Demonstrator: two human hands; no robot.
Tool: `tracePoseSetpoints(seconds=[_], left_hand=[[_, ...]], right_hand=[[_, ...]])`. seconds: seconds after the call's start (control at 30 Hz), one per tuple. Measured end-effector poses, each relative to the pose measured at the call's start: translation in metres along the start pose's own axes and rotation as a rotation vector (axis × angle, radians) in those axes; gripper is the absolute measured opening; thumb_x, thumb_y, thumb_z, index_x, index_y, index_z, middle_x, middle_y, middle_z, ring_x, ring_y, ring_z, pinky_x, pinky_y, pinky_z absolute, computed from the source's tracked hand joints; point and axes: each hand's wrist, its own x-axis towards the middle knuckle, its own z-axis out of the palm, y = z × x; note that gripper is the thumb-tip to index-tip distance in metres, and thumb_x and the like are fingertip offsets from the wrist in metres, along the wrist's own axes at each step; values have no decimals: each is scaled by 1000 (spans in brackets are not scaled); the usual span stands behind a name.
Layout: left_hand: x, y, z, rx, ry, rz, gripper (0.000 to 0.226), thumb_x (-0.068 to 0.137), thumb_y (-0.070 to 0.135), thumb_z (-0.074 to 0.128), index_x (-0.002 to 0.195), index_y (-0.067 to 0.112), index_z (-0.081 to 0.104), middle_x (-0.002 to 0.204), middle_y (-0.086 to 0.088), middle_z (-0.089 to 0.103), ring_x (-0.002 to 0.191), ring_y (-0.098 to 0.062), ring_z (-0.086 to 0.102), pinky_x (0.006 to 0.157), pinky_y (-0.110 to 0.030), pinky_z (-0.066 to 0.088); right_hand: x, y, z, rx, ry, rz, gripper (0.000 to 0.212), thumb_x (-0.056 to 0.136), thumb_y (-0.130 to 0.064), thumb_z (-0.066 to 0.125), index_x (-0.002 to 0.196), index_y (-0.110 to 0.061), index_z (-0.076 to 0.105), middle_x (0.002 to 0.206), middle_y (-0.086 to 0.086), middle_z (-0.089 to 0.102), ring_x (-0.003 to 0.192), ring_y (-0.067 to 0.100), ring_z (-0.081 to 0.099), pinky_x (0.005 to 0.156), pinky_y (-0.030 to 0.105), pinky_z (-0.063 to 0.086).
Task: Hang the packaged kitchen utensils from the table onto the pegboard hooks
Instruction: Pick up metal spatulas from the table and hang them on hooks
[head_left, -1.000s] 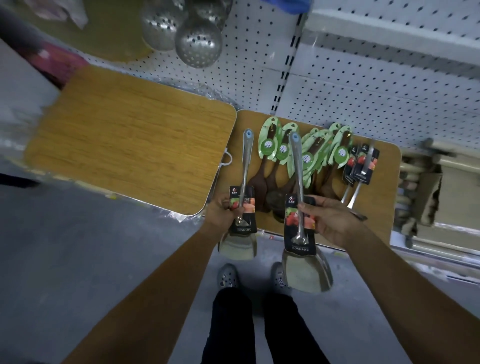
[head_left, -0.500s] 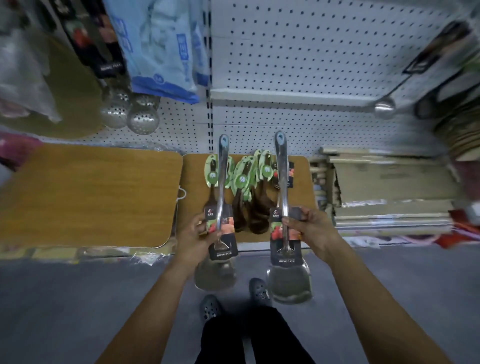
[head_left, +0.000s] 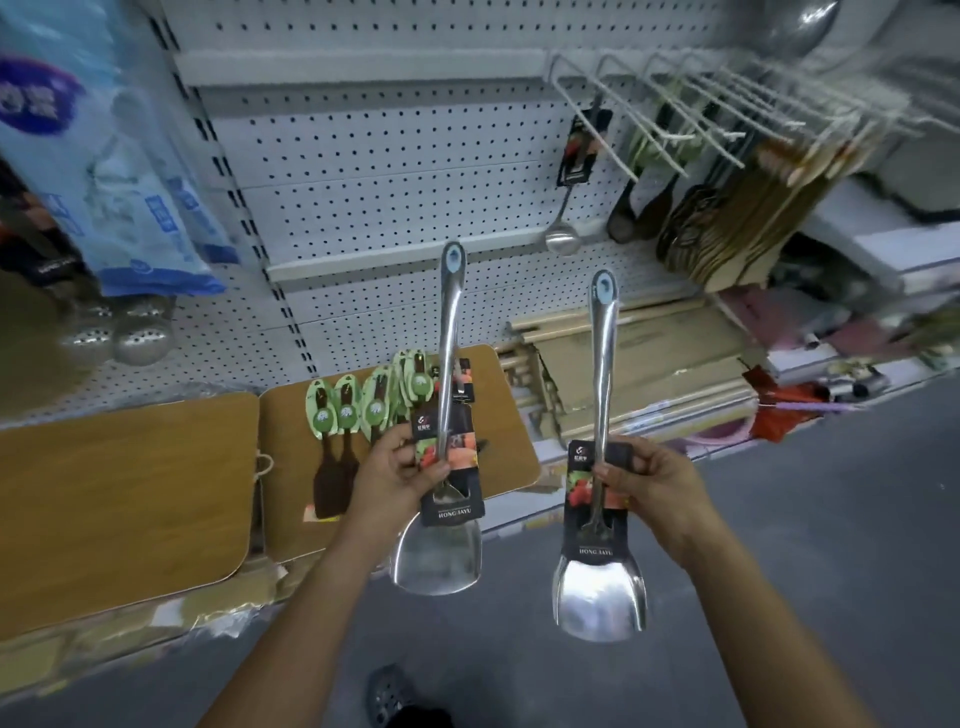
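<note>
left hand (head_left: 392, 475) grips one spatula (head_left: 441, 462), right hand (head_left: 655, 486) pinches another spatula (head_left: 597, 525), both upright before pegboard (head_left: 395, 171)

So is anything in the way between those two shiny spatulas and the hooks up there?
Nothing visible blocks them. The left spatula and right spatula are held in open air below the white hooks. A ladle already hangs on one hook; other hooks' front ends look free.

Left spatula (head_left: 437, 564) & right spatula (head_left: 598, 597): polished metal, smooth, glossy; card sleeves (head_left: 453, 512) glossy too. Table (head_left: 291, 447): wood-grain top, matt. Pegboard (head_left: 389, 156): white painted, matt.
</note>
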Motion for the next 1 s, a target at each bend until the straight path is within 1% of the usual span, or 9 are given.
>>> tracePoseSetpoints(seconds=[0.07, 0.17, 0.23, 0.4, 0.57, 0.7, 0.83, 0.9, 1.0], left_hand=[[-7, 8, 33, 7, -22, 22, 43, 80, -9, 71, 109, 20, 58, 90, 4, 77, 81, -12, 74, 63, -22, 59], [-20, 13, 82, 35, -54, 28, 43, 80, -9, 71, 114, 12, 57, 97, -5, 77, 88, -23, 74, 73, -37, 62], [-26, 12, 113, 58, -71, 43, 46, 79, -10, 71, 118, 9, 56, 99, -9, 76, 91, -28, 73, 81, -48, 59], [-41, 9, 179, 76, -110, 59, 50, 78, -6, 74, 121, 10, 53, 106, -13, 74, 100, -33, 70, 90, -59, 53], [-43, 12, 224, 95, -131, 34, 46, 77, -6, 73, 112, 19, 56, 102, -10, 75, 97, -30, 72, 87, -59, 54], [-25, 12, 244, 104, -134, 28, 49, 76, -10, 73, 114, 16, 55, 102, -13, 75, 96, -30, 72, 88, -57, 55], [6, 12, 261, 97, -128, 6, 50, 76, -7, 75, 116, 16, 56, 103, -9, 75, 96, -27, 72, 84, -53, 57], [23, 12, 270, 97, -115, -4, 49, 76, -4, 76, 116, 17, 56, 102, -6, 75, 95, -25, 73, 83, -49, 58], [44, 13, 284, 89, -104, -28, 49, 72, 5, 79, 113, 20, 56, 102, -3, 75, 93, -20, 73, 82, -48, 59]], right_hand=[[-12, -6, -29, 8, 18, -33, 24, 80, 10, 70, 102, 0, 72, 96, 21, 75, 84, 34, 71, 79, 48, 59], [-28, -12, -75, 27, 59, -75, 21, 80, 9, 71, 98, -2, 72, 95, 21, 75, 82, 34, 71, 79, 49, 59], [-36, -14, -106, 39, 83, -97, 22, 80, 7, 73, 100, -2, 72, 96, 20, 75, 85, 35, 72, 80, 50, 59], [-51, -17, -172, 63, 113, -126, 22, 80, 5, 74, 99, -6, 73, 93, 15, 77, 82, 30, 73, 77, 43, 58], [-48, -18, -213, 63, 131, -140, 22, 80, 5, 75, 98, -6, 73, 93, 15, 77, 83, 30, 73, 81, 44, 59], [-31, -22, -229, 73, 122, -126, 23, 81, 6, 74, 102, -2, 71, 96, 20, 75, 82, 31, 73, 79, 47, 61], [1, -30, -240, 48, 113, -125, 21, 82, 6, 73, 101, -4, 72, 94, 18, 76, 82, 33, 73, 79, 47, 60], [19, -36, -246, 43, 110, -116, 21, 83, 7, 72, 100, -5, 72, 93, 16, 77, 82, 31, 73, 77, 44, 61], [43, -49, -256, 24, 91, -109, 20, 83, 7, 72, 100, -3, 71, 88, 13, 77, 77, 27, 73, 68, 35, 60]])
